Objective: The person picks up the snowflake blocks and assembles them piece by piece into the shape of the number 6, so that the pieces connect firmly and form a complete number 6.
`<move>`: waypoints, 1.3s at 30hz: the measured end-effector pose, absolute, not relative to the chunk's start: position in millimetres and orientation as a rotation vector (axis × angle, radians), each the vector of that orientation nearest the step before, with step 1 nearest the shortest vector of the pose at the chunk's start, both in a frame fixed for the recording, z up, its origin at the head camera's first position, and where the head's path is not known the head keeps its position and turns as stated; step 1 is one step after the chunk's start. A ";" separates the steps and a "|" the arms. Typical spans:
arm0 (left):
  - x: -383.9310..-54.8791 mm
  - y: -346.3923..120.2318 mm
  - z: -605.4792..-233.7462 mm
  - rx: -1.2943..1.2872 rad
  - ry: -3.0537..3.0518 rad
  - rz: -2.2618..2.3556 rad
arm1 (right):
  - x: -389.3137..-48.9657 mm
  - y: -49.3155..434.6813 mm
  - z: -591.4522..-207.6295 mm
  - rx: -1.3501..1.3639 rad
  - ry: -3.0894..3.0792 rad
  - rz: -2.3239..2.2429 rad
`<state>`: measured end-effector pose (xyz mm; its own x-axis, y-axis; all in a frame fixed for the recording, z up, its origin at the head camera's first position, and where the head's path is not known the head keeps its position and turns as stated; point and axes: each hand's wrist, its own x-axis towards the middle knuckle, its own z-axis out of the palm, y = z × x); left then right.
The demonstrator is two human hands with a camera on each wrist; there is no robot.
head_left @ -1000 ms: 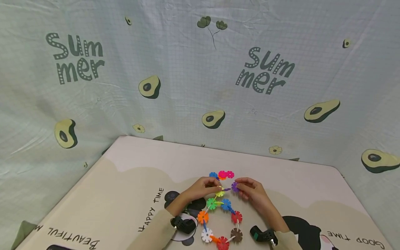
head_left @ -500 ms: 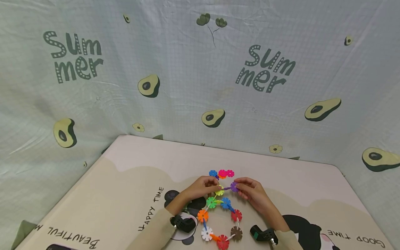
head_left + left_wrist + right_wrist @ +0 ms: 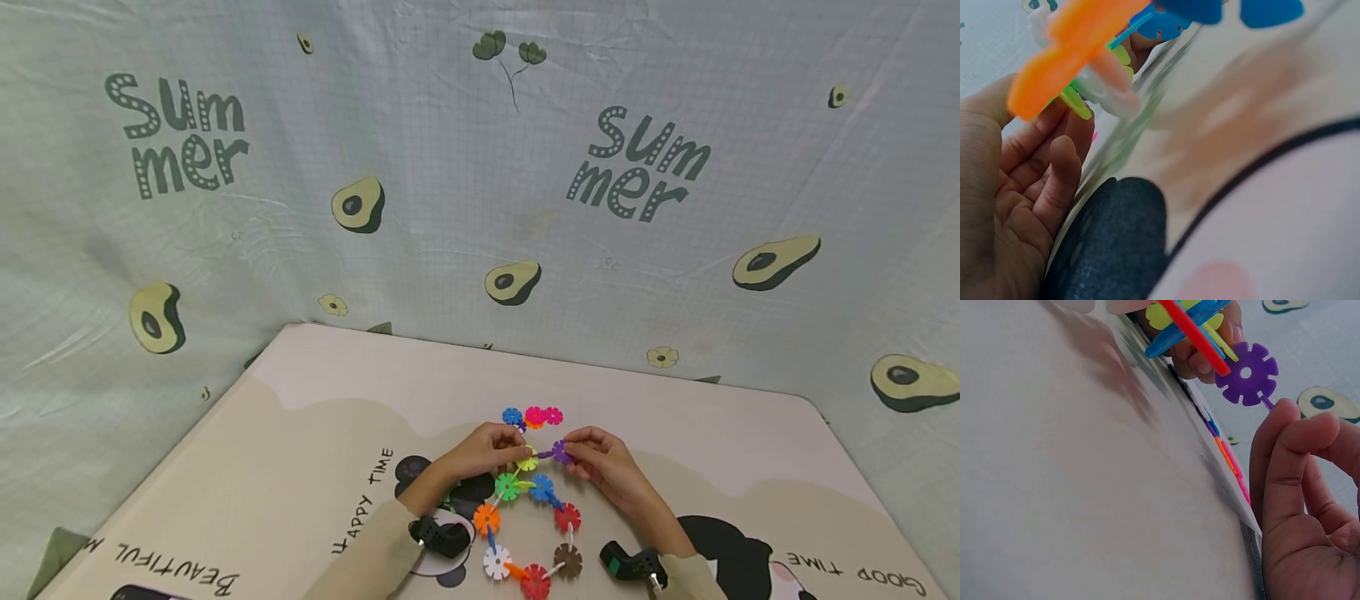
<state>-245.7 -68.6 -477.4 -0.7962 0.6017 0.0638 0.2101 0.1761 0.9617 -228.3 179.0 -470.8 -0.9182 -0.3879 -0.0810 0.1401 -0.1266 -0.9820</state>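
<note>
My left hand (image 3: 486, 452) pinches a yellow notched disc (image 3: 529, 461), a plastic snowflake-shaped linking piece, at the top of a chain raised off the table. From it a purple disc seen edge-on (image 3: 544, 455) sticks out to the right. Thumb and fingers of my right hand (image 3: 611, 468) pinch another purple disc (image 3: 559, 452), which meets the edge-on one. In the right wrist view, one purple disc (image 3: 1249, 370) faces the camera and the held one shows only a thin edge at the fingertips. Below hangs a ring of linked discs, among them green (image 3: 507, 487), brown (image 3: 567, 561) and red (image 3: 535, 581).
Beyond the hands lie loose discs: a blue disc (image 3: 512, 415), a pink disc (image 3: 554, 415) and others overlapping. The printed tabletop (image 3: 337, 450) runs back to a patterned curtain (image 3: 435, 167). A dark object (image 3: 142, 593) shows at the bottom left edge.
The right hand's purple disc has moved slightly left, closing the small gap to the edge-on purple disc. My left hand stays nearly still on the yellow disc.
</note>
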 end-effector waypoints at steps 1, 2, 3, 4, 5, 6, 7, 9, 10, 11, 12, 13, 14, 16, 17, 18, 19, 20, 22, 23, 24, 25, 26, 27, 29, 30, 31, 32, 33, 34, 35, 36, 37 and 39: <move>-246.0 -68.4 -477.8 0.769 2.131 1.651 | -228.2 179.1 -471.0 -0.279 1.796 -2.108; -246.1 -68.3 -478.0 0.766 2.131 1.649 | -228.0 179.2 -471.0 -0.282 1.792 -2.105; -246.2 -68.2 -478.2 0.764 2.132 1.646 | -227.9 178.9 -470.9 -0.281 1.791 -2.104; -246.3 -68.0 -478.5 0.764 2.131 1.647 | -227.7 178.5 -470.8 -0.279 1.790 -2.102; -246.3 -68.0 -478.7 0.768 2.130 1.649 | -227.6 178.0 -470.7 -0.277 1.792 -2.097; -246.3 -68.1 -478.6 0.773 2.130 1.646 | -227.7 177.5 -470.8 -0.276 1.792 -2.091; -246.2 -68.3 -478.6 0.782 2.129 1.644 | -227.5 176.8 -470.7 -0.277 1.796 -2.085; -245.9 -68.8 -478.2 0.799 2.130 1.642 | -227.4 175.4 -470.9 -0.276 1.799 -2.081; -245.7 -69.0 -478.1 0.808 2.130 1.642 | -227.5 175.0 -471.2 -0.277 1.801 -2.080; -245.5 -69.3 -477.9 0.814 2.132 1.637 | -227.3 174.6 -471.2 -0.277 1.800 -2.080; -245.2 -69.5 -477.6 0.817 2.135 1.633 | -227.3 174.2 -471.3 -0.277 1.800 -2.082; -244.9 -69.6 -477.4 0.820 2.137 1.631 | -227.2 173.8 -471.4 -0.279 1.799 -2.083; -244.8 -69.6 -477.4 0.823 2.140 1.628 | -227.1 173.5 -471.4 -0.278 1.799 -2.084; -244.5 -69.4 -477.5 0.832 2.142 1.628 | -227.1 172.6 -471.5 -0.283 1.797 -2.088; -244.4 -69.3 -477.6 0.836 2.146 1.630 | -227.2 172.1 -471.7 -0.283 1.795 -2.091; -244.5 -69.1 -477.6 0.839 2.148 1.634 | -227.4 171.6 -471.8 -0.282 1.794 -2.096; -244.7 -68.9 -477.8 0.842 2.151 1.636 | -227.6 171.3 -471.9 -0.278 1.793 -2.101; -244.8 -68.5 -477.9 0.843 2.151 1.640 | -227.6 171.1 -472.0 -0.272 1.790 -2.105; -245.2 -67.9 -477.9 0.838 2.152 1.646 | -227.7 170.9 -471.9 -0.263 1.782 -2.117; -245.5 -67.7 -478.1 0.831 2.153 1.646 | -227.8 171.0 -472.0 -0.258 1.781 -2.121; -245.6 -67.6 -478.1 0.824 2.148 1.648 | -228.0 171.0 -472.0 -0.255 1.777 -2.125; -245.5 -67.6 -477.7 0.817 2.147 1.646 | -228.1 171.1 -472.0 -0.255 1.774 -2.125; -245.6 -67.6 -477.6 0.813 2.144 1.648 | -228.2 170.9 -471.9 -0.259 1.775 -2.121; -245.8 -67.8 -477.8 0.810 2.144 1.648 | -228.5 170.7 -472.0 -0.260 1.778 -2.119; -245.9 -68.1 -477.4 0.816 2.149 1.651 | -228.9 170.2 -472.1 -0.266 1.788 -2.112; -246.0 -68.1 -477.3 0.821 2.155 1.650 | -229.2 170.0 -472.2 -0.272 1.794 -2.106; -246.3 -68.2 -477.5 0.827 2.162 1.649 | -229.4 169.8 -472.2 -0.278 1.802 -2.101; -246.5 -68.3 -477.7 0.832 2.168 1.648 | -229.6 169.6 -472.3 -0.282 1.809 -2.097; -246.7 -68.2 -477.7 0.835 2.174 1.645 | -229.7 169.3 -472.1 -0.282 1.814 -2.100; -246.8 -68.1 -477.6 0.836 2.176 1.644 | -229.8 169.1 -471.9 -0.286 1.815 -2.101; -246.6 -67.9 -477.6 0.834 2.176 1.644 | -230.0 169.0 -472.0 -0.288 1.817 -2.101; -246.9 -67.6 -478.0 0.829 2.177 1.642 | -230.2 169.2 -472.2 -0.297 1.816 -2.101; -246.7 -67.4 -477.9 0.823 2.173 1.644 | -230.2 169.1 -472.3 -0.292 1.815 -2.103; -246.1 -66.4 -477.7 0.813 2.168 1.648 | -230.3 169.3 -472.6 -0.290 1.814 -2.106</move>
